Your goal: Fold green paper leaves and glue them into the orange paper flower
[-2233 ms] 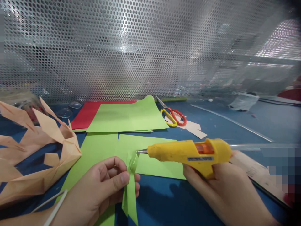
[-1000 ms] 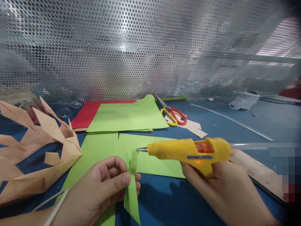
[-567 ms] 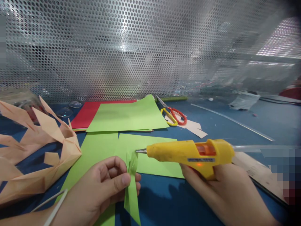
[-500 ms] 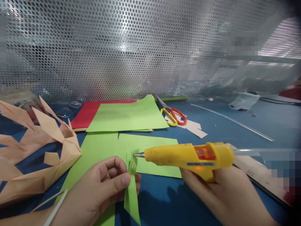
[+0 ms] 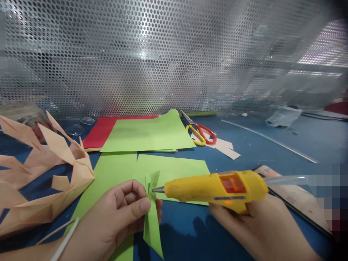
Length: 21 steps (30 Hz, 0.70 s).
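Note:
My left hand pinches a folded strip of green paper between thumb and fingers, its lower end hanging down and its upper flap standing apart. In my right hand is a yellow hot glue gun, pointed left, with a small orange light lit and a clear glue stick sticking out of the back. The metal nozzle meets the strip just above my left thumb; whether it touches or hovers I cannot tell. Behind the strip lies a flat green paper piece.
Folded peach paper shapes stand at left. Green and red sheets lie at the back, beside scissors and pale paper scraps. A phone lies at right. A perforated metal panel rises behind.
The glue gun has lowered and shifted slightly left, its nozzle sliding down the strip toward my left thumb. The left hand stays nearly still, holding the strip.

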Each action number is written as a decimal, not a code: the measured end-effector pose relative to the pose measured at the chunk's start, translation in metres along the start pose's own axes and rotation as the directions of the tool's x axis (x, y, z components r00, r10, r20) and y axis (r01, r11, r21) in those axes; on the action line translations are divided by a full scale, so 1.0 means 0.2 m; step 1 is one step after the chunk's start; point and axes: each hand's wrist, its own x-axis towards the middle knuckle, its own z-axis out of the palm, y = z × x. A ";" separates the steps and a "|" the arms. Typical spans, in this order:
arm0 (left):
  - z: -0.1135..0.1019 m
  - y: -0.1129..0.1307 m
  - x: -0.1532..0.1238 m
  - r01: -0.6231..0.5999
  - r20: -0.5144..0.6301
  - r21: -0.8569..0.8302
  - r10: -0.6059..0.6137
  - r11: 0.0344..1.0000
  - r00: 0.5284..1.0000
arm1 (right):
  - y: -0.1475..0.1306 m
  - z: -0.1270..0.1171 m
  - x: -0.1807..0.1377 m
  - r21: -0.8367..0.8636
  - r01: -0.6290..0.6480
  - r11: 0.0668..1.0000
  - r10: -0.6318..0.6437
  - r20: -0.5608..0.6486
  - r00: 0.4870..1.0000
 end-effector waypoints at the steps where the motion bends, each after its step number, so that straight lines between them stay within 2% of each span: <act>1: 0.00 0.00 0.00 -0.002 0.005 -0.007 0.002 1.000 1.000 | 0.00 0.00 0.00 -0.006 0.014 1.000 -0.014 0.012 1.000; 11: 0.00 -0.01 0.01 -0.033 0.017 -0.030 0.033 0.999 0.999 | 0.00 -0.01 -0.01 0.020 0.029 0.999 -0.029 0.037 0.999; 17: 0.01 0.00 0.00 -0.030 0.030 -0.010 0.030 1.000 0.999 | -0.04 -0.01 -0.01 0.107 -0.050 0.993 0.046 0.042 0.998; 21: 0.00 0.00 0.00 -0.033 0.028 0.029 0.032 0.999 0.999 | -0.05 -0.01 0.00 0.072 -0.072 0.995 0.070 0.022 0.997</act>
